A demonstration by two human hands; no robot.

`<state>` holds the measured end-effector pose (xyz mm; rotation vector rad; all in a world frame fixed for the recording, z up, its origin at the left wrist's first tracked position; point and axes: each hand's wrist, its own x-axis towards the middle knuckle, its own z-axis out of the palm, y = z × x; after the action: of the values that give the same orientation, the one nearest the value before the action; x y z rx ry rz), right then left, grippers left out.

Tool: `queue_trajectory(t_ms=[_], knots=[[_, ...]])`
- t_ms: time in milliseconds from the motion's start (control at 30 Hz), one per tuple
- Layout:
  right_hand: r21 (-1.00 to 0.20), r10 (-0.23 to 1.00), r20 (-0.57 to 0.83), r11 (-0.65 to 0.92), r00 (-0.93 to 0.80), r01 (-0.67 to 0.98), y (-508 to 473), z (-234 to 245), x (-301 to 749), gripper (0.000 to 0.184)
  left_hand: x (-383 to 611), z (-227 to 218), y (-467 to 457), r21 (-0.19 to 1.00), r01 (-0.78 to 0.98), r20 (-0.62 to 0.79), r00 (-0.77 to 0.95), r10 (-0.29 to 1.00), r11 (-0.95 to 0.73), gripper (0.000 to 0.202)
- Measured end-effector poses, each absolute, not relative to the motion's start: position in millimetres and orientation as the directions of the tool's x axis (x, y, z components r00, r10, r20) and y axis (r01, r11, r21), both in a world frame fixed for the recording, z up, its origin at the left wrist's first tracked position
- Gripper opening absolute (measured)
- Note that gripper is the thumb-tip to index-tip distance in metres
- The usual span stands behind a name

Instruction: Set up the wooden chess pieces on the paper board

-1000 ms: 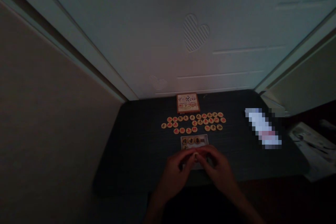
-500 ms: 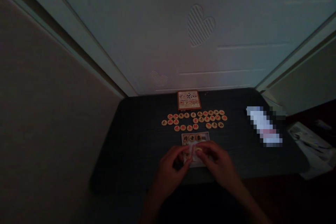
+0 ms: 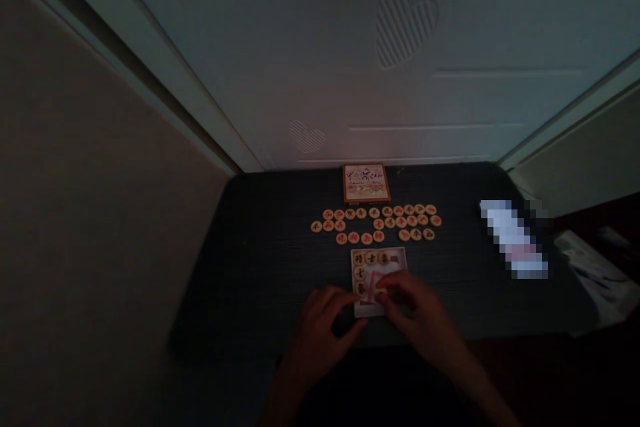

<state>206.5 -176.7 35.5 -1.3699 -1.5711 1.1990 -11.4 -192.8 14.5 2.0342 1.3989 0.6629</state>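
A shallow white box (image 3: 363, 310) lies near the table's front edge, with several round Chinese chess pieces (image 3: 359, 273) with black characters along its top and left inside. My right hand (image 3: 413, 300) is over the box's right half, thumb and fingers pinched on the edge of a pale Chinese chess piece (image 3: 381, 291). Beneath those fingertips shows a pink-edged, pale flat item (image 3: 373, 283), perhaps a thin sheet or bag; I cannot tell whether it is held too. At the box's left edge, my left hand (image 3: 333, 320) has thumb and forefinger apart, nothing between them.
Beyond the box, several loose chess pieces (image 3: 367, 239) with red or black characters lie in rows on the dark table (image 3: 260, 267). The square printed lid (image 3: 366, 184) lies behind them. A blurred-out bright object (image 3: 515, 240) is at the right, and a white door (image 3: 325, 47) rises behind.
My left hand has drawn back from the right hand, and its fingers have parted. The pink-edged item now shows in the box beside my right fingers. The whole view has shifted slightly.
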Motion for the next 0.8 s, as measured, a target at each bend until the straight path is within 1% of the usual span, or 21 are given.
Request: queue_trajectory(t_ms=[167,300,467,633,700,800], knots=[[-0.925,0.977,-0.051,0.032,-0.209,0.378,-177.6,36.7,204.2,0.013,-13.3,16.1,-192.9,0.709,0.643,0.067,0.348,0.935,-0.29,0.025],[-0.901,0.982,-0.07,0.013,-0.175,0.433,-180.5,37.7,199.5,0.014,-14.2,15.9,-192.5,0.705,0.648,0.054,0.354,0.934,-0.287,0.025],[-0.881,0.965,-0.17,-0.057,-0.201,0.469,-179.5,35.2,192.5,0.008,-14.1,14.8,-191.8,0.703,0.652,0.034,0.367,0.93,-0.283,0.024],[-0.875,0.937,-0.262,-0.129,-0.232,0.467,-175.5,38.2,189.6,0.01,-14.2,13.6,-191.8,0.714,0.634,0.053,0.375,0.926,-0.298,0.02],[-0.868,0.93,-0.28,-0.138,-0.24,0.477,-175.2,38.1,189.4,0.01,-14.4,13.1,-191.7,0.714,0.632,0.059,0.374,0.925,-0.301,0.02],[-0.847,0.939,-0.265,-0.117,-0.22,0.519,-176.0,35.5,189.3,0.009,-14.6,13.3,-191.3,0.707,0.639,0.054,0.376,0.925,-0.301,0.02]])
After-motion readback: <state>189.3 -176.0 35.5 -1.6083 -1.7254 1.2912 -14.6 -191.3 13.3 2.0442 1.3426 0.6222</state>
